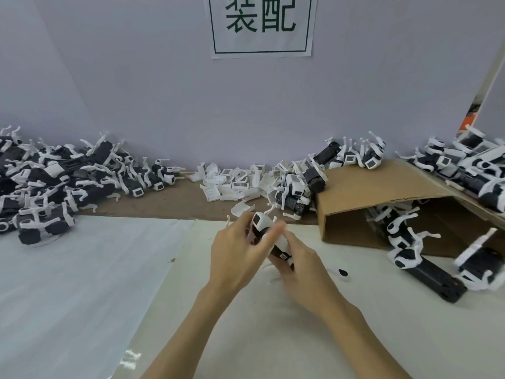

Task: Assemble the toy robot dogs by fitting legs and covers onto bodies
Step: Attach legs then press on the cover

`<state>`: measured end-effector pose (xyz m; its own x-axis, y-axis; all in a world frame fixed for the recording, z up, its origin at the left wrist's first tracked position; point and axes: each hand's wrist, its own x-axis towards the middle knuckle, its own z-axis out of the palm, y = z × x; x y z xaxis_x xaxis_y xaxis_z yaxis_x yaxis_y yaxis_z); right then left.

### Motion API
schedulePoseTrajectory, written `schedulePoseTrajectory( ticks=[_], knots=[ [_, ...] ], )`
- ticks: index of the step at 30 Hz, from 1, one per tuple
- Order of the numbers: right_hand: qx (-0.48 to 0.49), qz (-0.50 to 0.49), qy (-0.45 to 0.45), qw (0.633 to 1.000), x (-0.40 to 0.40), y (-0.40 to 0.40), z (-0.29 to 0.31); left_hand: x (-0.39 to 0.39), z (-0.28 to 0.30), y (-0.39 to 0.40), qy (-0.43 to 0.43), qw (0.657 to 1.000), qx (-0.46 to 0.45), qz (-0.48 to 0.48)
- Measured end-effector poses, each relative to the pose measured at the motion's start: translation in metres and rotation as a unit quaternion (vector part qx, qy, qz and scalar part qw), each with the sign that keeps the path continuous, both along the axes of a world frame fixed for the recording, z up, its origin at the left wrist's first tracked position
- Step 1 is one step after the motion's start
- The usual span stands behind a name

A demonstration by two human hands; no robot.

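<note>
Dog point(266, 231): centre of frame, above the desk point(82, 283), held between both hands.
Left hand point(235, 255): grip curled round the dog's near side.
Right hand point(303, 269): grip wrapped round its lower end.
Covers point(232, 181): heaped upper centre.
Box point(382, 192): right.

A black-and-white toy robot dog point(269, 236) is held above the white table point(82, 283) between the left hand point(237, 255) and the right hand point(303, 272), fingers of both curled round it. A heap of assembled dogs point(54, 187) is piled at the far left, loose white covers point(235, 181) are scattered along the wall, and a tipped cardboard box point(369, 212) is seen at right, below a paper sign point(262, 24).
</note>
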<state>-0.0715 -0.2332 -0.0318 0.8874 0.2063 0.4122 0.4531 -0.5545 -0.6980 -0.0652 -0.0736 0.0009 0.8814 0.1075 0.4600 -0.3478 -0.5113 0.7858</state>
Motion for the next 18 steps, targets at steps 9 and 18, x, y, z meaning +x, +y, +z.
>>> schedulePoseTrajectory(
  ticks=[9,18],
  knots=[
    [0.064,0.055,0.122,0.989,0.003,-0.004,0.003,0.022,-0.009,0.022,0.161,0.943,-0.286,-0.063],
    [0.427,0.093,0.215,0.874,0.031,-0.047,0.062,0.025,-0.008,0.034,0.066,0.949,-0.289,-0.106]
  ],
)
